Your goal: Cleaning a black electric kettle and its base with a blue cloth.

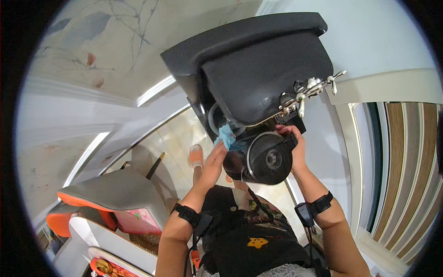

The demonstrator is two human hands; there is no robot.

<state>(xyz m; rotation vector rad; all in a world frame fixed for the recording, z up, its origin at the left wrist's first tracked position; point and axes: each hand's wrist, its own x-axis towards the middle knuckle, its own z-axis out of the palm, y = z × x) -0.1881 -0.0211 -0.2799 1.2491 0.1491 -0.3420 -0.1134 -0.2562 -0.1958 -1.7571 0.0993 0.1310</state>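
Note:
In front of me is a kettle with a dark see-through body [235, 162] and a round black lid [271, 162]. My right hand [296, 147] grips its black handle [290, 142]. My left hand [215, 159] holds a crumpled light blue cloth [226, 136] beside the kettle's left side; whether the cloth touches the kettle is hard to tell. Just beyond both hands stands a black appliance [270, 76], probably a water dispenser. A grey ring-shaped part [211, 119] shows at its left, partly covered by the overhanging top and the cloth.
A silver branch-like ornament [304, 93] projects from the appliance's right front edge. Grey and orange chairs [114, 188] stand at lower left near a white table [114, 235] bearing a tray [121, 268]. A pale wall [322, 135] and striped panel [398, 173] are on the right.

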